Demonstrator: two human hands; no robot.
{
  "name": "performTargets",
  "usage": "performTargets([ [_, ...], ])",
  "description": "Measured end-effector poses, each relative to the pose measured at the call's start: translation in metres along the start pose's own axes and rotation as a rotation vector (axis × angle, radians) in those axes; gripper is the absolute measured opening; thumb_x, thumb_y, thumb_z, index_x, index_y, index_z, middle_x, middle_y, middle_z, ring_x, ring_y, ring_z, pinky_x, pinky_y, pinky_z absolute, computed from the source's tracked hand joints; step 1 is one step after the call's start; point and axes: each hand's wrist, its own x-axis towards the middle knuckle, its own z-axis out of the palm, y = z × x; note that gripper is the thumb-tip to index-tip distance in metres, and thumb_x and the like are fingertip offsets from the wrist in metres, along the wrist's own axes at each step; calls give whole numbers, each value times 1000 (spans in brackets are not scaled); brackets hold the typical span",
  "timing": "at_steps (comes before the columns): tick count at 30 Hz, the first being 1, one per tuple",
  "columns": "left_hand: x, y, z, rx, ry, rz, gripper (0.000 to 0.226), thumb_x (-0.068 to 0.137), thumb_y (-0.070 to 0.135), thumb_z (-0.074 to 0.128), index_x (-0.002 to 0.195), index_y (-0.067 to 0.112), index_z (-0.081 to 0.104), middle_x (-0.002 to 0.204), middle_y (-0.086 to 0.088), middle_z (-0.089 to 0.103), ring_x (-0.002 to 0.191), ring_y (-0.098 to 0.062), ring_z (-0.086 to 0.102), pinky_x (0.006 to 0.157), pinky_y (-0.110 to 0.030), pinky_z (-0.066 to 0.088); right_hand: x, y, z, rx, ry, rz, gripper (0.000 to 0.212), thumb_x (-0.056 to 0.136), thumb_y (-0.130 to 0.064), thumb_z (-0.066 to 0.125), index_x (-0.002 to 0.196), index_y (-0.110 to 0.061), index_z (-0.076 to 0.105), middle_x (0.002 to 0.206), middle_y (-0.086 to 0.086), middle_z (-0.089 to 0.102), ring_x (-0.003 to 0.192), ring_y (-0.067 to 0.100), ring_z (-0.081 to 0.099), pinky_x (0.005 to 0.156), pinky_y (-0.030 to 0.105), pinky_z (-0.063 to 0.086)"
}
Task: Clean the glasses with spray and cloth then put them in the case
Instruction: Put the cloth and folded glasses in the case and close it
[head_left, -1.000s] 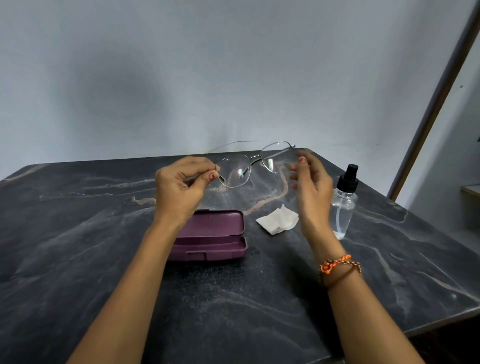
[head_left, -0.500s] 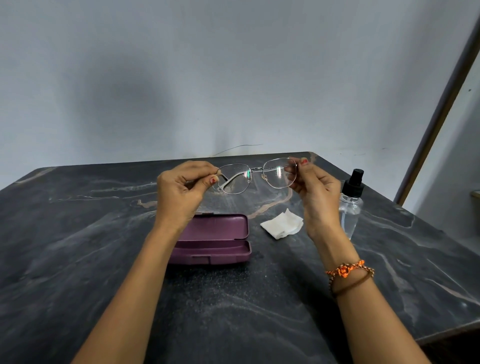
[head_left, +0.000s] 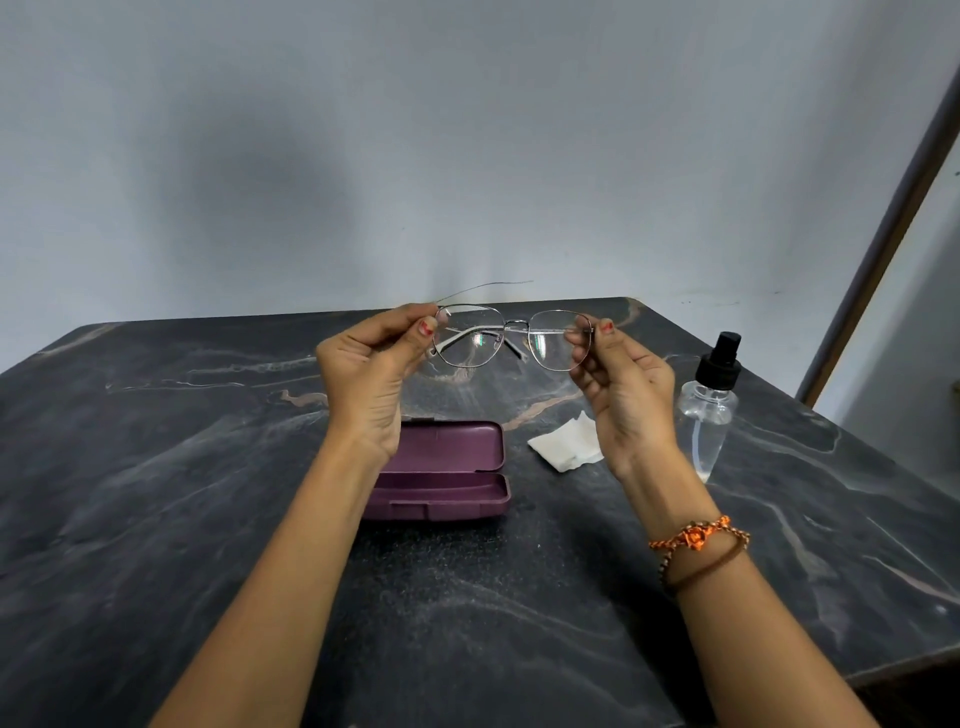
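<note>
While held mid-frame above the tabletop (head_left: 156, 467), thin wire glasses (head_left: 511, 338) pinched at either rim by left hand (head_left: 371, 369) and right hand (head_left: 621, 387); likely light, fragile, best gripped by frame.

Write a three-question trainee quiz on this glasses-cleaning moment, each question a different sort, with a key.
1. True or false: the purple case lies open on the table.
2. Multiple choice: what holds the glasses? A) the left hand alone B) the right hand alone C) both hands, one at each end of the frame
3. Fill in: the white cloth lies between the case and the ______.

Key: 1 true; 2 C; 3 spray bottle
</note>
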Motion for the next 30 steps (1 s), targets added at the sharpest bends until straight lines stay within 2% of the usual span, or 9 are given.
performTargets([
  [6, 0, 1, 1, -141, -25, -93, 10, 61, 10, 65, 65, 15, 72, 63, 5, 73, 70, -10, 69, 69, -22, 55, -2, 4, 3, -3, 7, 51, 15, 90, -11, 51, 85, -9, 65, 61, -6, 71, 56, -1, 61, 56, 11, 51],
  [10, 0, -1, 2, -242, -9, -147, 14, 65, 3, 61, 65, 13, 70, 62, 4, 72, 68, -10, 69, 69, -23, 56, -3, 4, 3, -56, 27, 64, 16, 89, -13, 53, 82, -17, 66, 63, -11, 71, 67, -3, 64, 61, 14, 46],
  [12, 0, -1, 2, -253, 4, -163, 19, 70, -1, 59, 64, 13, 70, 62, 4, 72, 67, -10, 69, 66, -22, 57, -3, 4, 3, -41, 29, 89, 15, 90, -14, 52, 84, -17, 66, 63, -11, 72, 67, -2, 64, 62, 16, 50],
  [16, 1, 2, 0, -233, 8, -168, 17, 67, 0, 61, 63, 13, 70, 62, 2, 73, 66, -11, 69, 63, -21, 57, -5, 4, 5, 5, 25, 117, 14, 89, -12, 53, 84, -11, 66, 62, -7, 72, 61, 1, 66, 54, 15, 54],
  [19, 2, 5, -9, -222, 10, -188, 12, 64, 2, 62, 71, 11, 67, 62, 3, 72, 67, -12, 70, 61, -23, 58, -7, 6, 6, -1, 22, 119, 15, 87, -9, 55, 79, -11, 67, 62, -6, 72, 58, 2, 66, 52, 14, 54],
  [23, -3, 14, -28, -86, -28, -215, 15, 62, 7, 63, 77, 9, 63, 61, 5, 72, 69, -11, 70, 62, -22, 58, -13, 4, 13, -60, -38, 131, 16, 87, -6, 55, 77, -12, 67, 59, -5, 71, 57, 3, 66, 52, 15, 54],
  [27, -8, 36, -57, -33, -95, -206, 15, 54, 12, 70, 69, 12, 69, 62, 2, 72, 68, -12, 70, 58, -22, 58, -27, 8, 27, -143, -100, 166, 18, 86, -4, 56, 74, -11, 67, 55, -5, 69, 52, 3, 63, 49, 15, 53],
  [30, -11, 58, -87, 62, -139, -150, 23, 40, 25, 77, 61, 17, 72, 61, 7, 72, 66, -8, 69, 54, -19, 56, -43, 9, 44, -183, -174, 183, 15, 86, -5, 57, 74, -9, 67, 56, -4, 70, 53, 3, 64, 48, 15, 52],
])
